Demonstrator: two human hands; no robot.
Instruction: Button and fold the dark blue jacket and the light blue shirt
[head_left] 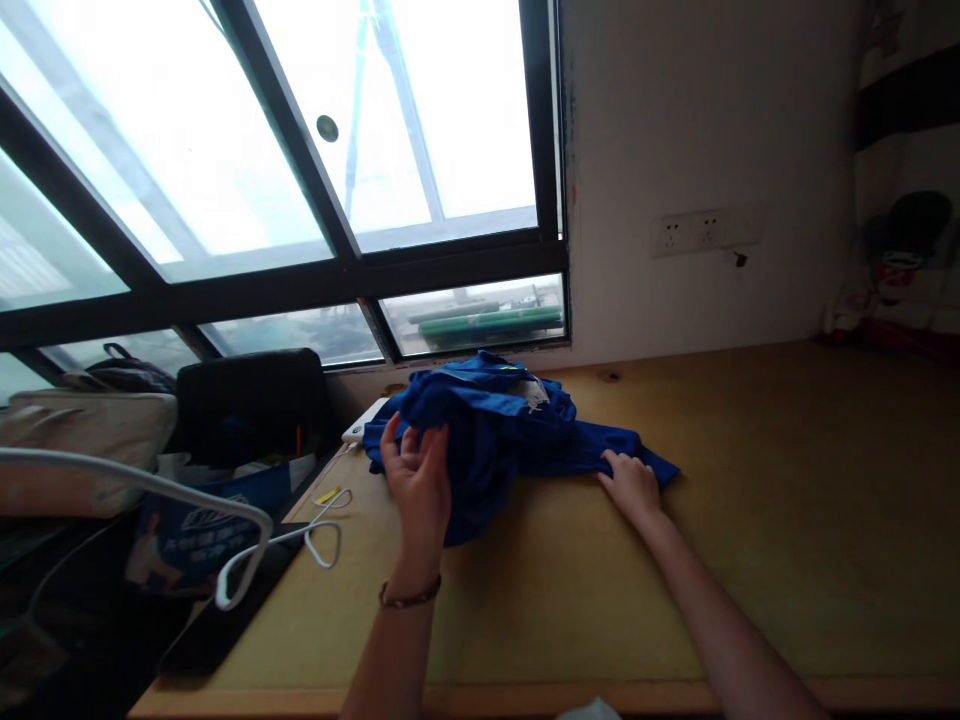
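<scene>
A crumpled blue garment [487,440] lies in a heap on the wooden table, a light patch showing near its top. One sleeve-like part [570,448] stretches out to the right. My right hand [631,485] rests at this part near its end, fingers curled over the cloth and pinching its near edge. In front of the heap's left side, my left hand [417,470] is raised with bent fingers spread apart and no cloth visibly gripped. A dark bracelet circles that wrist.
The table [750,520] extends right to a wall with sockets [705,230]. A white cable [326,540] and a white device [365,420] lie at the left. Beyond the left edge are a black chair [251,400], a beige bag [90,440] and a blue printed bag [202,530]. Windows stand behind.
</scene>
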